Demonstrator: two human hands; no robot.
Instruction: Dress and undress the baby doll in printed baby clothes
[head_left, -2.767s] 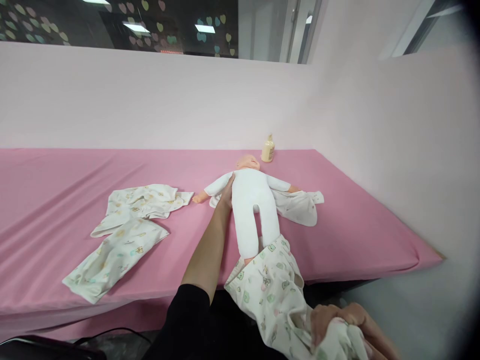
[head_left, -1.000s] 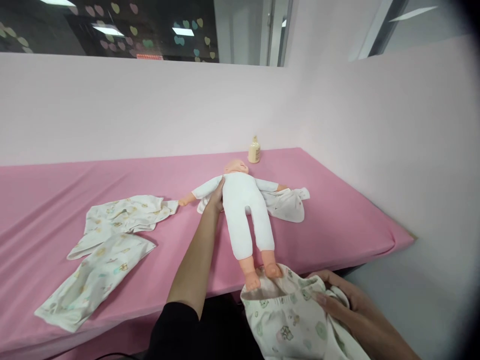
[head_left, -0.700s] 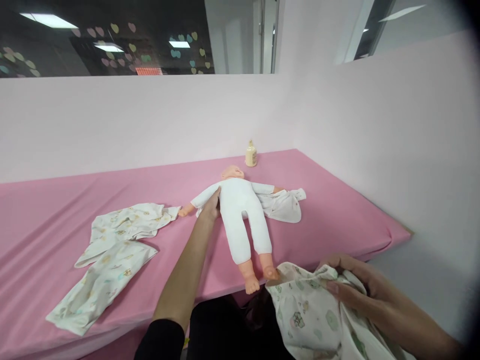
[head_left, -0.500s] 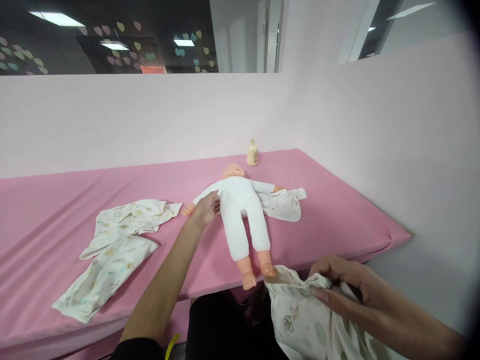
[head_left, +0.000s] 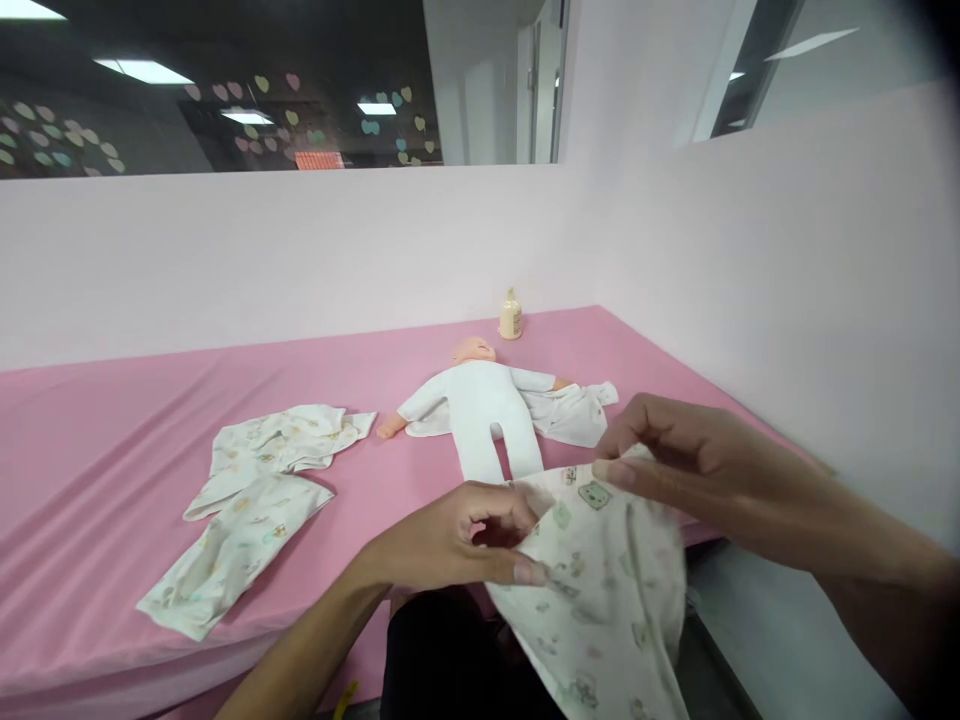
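Observation:
A white baby garment with green animal prints (head_left: pixel 600 580) hangs in front of me, past the table's near edge. My right hand (head_left: pixel 667 460) pinches its upper edge between thumb and fingers. Closed on its left edge is my left hand (head_left: pixel 465 540), thumb in front. Beyond the garment a baby doll (head_left: pixel 487 410) in a white body covering lies on its back, arms spread and head away from me. Its feet are hidden behind my left hand and the cloth. A white cloth garment (head_left: pixel 574 415) lies partly beneath the doll, spreading out to the right.
Pink sheeting covers the table (head_left: pixel 360 370). To the left lie a printed baby top (head_left: pixel 277 440) and printed baby trousers (head_left: pixel 240 550). A cream pump bottle (head_left: pixel 511 317) stands at the back, near the wall. A wall (head_left: pixel 847 300) closes off the right side.
My left hand has come from beside the doll to the garment and taken hold of its edge. My right hand has lifted the garment up in front of the doll's legs.

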